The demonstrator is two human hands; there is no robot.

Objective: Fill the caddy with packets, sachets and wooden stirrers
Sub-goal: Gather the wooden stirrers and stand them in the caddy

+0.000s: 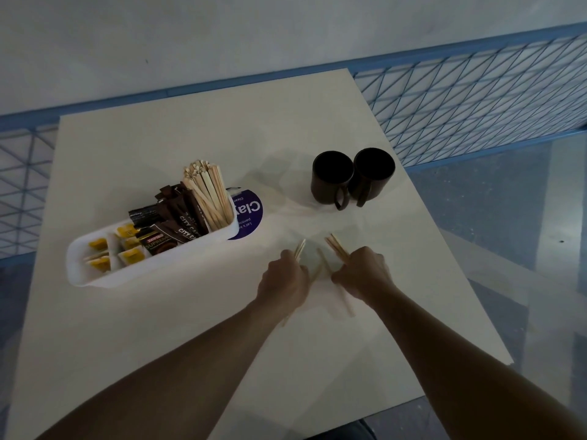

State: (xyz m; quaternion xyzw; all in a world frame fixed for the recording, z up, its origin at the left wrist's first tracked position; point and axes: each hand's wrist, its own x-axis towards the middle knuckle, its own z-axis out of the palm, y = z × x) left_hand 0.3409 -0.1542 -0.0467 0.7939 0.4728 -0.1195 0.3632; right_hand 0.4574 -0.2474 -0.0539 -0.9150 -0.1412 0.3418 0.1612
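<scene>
Table (pixel 158 328): caddy (pixel 152 268), two mugs (pixel 332 181), purple disc (pixel 251 219)

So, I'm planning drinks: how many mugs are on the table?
2. The left mug stands near the far right edge of the table; the right mug sits close beside it. None seems hidden.

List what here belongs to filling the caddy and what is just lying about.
Belongs to the job: white caddy; brown sachets and yellow packets in it; wooden stirrers standing at its end; more stirrers, gripped by the left hand and the right hand.

Just lying about: dark mug; second mug beside it; purple label by the caddy's end.
</scene>
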